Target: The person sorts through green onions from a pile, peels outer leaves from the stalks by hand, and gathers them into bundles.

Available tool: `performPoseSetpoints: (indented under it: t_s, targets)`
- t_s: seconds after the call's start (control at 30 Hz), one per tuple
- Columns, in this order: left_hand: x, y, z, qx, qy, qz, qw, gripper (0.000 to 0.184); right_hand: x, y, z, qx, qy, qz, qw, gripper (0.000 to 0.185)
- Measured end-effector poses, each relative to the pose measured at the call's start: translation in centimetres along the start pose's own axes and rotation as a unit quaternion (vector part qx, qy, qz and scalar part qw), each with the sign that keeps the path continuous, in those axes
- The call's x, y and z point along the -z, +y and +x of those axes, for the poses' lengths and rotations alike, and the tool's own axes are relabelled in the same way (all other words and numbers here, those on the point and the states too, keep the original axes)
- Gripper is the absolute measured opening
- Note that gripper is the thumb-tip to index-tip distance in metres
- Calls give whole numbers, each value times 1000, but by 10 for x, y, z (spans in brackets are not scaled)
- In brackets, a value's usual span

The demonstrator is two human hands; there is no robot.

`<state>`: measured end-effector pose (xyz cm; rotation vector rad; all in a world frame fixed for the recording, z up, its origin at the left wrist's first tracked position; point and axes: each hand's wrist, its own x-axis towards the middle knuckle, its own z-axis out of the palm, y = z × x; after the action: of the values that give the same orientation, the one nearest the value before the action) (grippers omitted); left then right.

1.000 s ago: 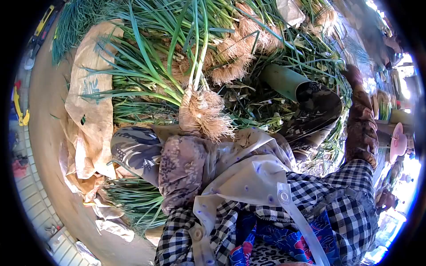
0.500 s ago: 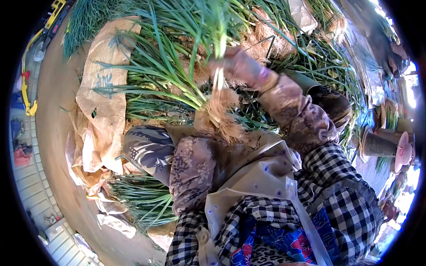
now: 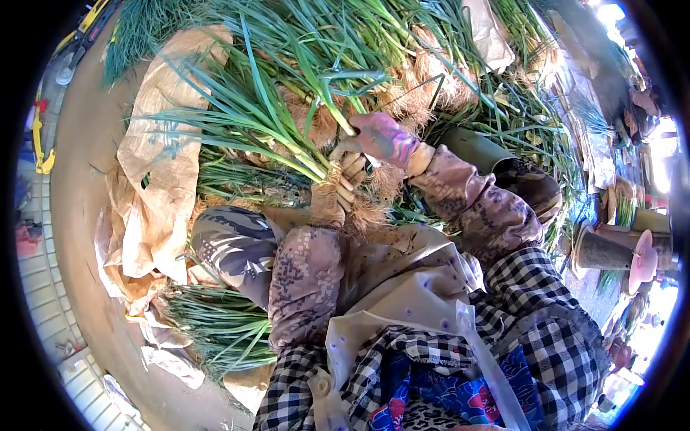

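Note:
My left hand (image 3: pixel 343 179) is wrapped round the white stems of a bunch of green onions (image 3: pixel 291 152), its leaves fanning to the upper left and its roots hanging below the fingers. Right beside it, my right hand (image 3: pixel 388 139), in a pink and purple glove, is closed round green onion stalks (image 3: pixel 338 119) that lean up and left. The two hands almost touch. Behind them lies a big heap of green onions (image 3: pixel 424 72) with tan roots.
A tan woven sack (image 3: pixel 162 136) lies on the left, above more green onions (image 3: pixel 215 323). A green boot (image 3: pixel 471 147) shows at right. Farther right are a grey bucket (image 3: pixel 600 250) and a pink round object (image 3: pixel 644 261). Yellow-handled tools (image 3: pixel 39 144) stand at far left.
My right hand has come in from the far right with green onions and moved down beside my left hand. My left hand's fingers now show round the stems.

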<state>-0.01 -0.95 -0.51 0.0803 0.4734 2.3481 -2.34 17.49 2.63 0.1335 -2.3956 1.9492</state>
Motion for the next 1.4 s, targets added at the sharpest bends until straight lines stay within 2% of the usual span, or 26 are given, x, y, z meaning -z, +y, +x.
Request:
performPoseSetpoints:
  t_s: [0.03,0.13,0.2,0.27,0.3,0.33,0.37,0.4,0.43,0.53,0.63,0.7,0.8,0.83,0.9,1.0,1.03,1.07,1.1,1.17,1.2,1.23,1.27,1.33,1.37,1.4]
  targets:
    - [46,-2,3,56,-105,-62,991,42,-4,-21,-4,-1,-25,0,1000,32]
    - [-61,-7,-8,-110,253,49,960,39,-23,-26,-3,105,32,-138,984,34]
    - [-68,1,-9,-46,344,-121,930,38,-31,-29,-1,137,-38,-179,974,28]
    - [-13,-1,-12,1,243,-52,969,37,-36,-31,0,168,-107,-221,955,23]
    - [16,-7,-9,-17,143,14,989,36,-35,-27,0,240,-81,-193,948,20]
    - [46,-12,-6,-48,45,75,995,35,-36,-31,1,210,-86,-249,942,19]
    - [45,-13,-6,-59,40,72,995,33,-38,-41,1,179,-91,-302,932,18]
    - [32,-12,-8,-67,57,82,993,32,-39,-55,2,147,-96,-355,918,17]
    - [20,-9,-10,-64,90,92,990,31,-39,-79,6,-4,-121,-327,937,19]
    - [-12,-10,-12,-50,168,148,973,28,-37,-74,30,125,61,-292,946,35]
    - [-26,-11,-15,-29,210,221,952,25,-44,-84,60,204,111,-372,899,55]
    - [-33,-10,-15,-13,228,274,934,24,-52,-54,84,283,20,-305,909,60]
    - [-39,-6,-18,3,254,310,916,23,-46,-35,82,24,-180,-50,982,40]
    - [-36,-9,-17,-13,270,250,930,19,-49,-2,85,158,-153,-71,973,33]
    - [-34,-10,-18,-28,267,203,942,16,-41,-43,73,-37,-126,-130,983,14]
    - [-32,-11,-16,-43,247,148,957,15,3,-93,65,-2,-137,-85,987,15]
    - [-31,-10,-15,-39,244,146,958,15,22,-90,70,110,-107,-303,941,18]
    - [-31,-10,-14,-34,241,145,959,16,48,-84,80,214,-71,-501,836,23]
    - [-30,-11,-15,-31,242,149,958,17,84,-79,80,264,-36,-400,877,27]
    - [-29,-12,-17,-24,242,167,955,17,138,-89,68,82,103,-162,978,27]
    - [-30,-11,-17,-21,242,177,954,17,165,-94,62,24,196,-20,980,28]
    - [-30,-11,-17,-18,242,187,952,18,185,-103,53,-13,205,27,978,28]
    - [-31,-11,-17,-24,224,180,957,17,200,-108,49,-16,256,32,966,25]
    - [-35,-14,-14,-34,187,166,968,17,225,-101,46,82,293,-30,952,22]
    - [-28,-19,-13,-47,154,146,976,21,231,-95,45,83,291,22,953,21]
    - [-29,-21,-13,-41,142,156,977,22,227,-91,39,98,254,-132,953,22]
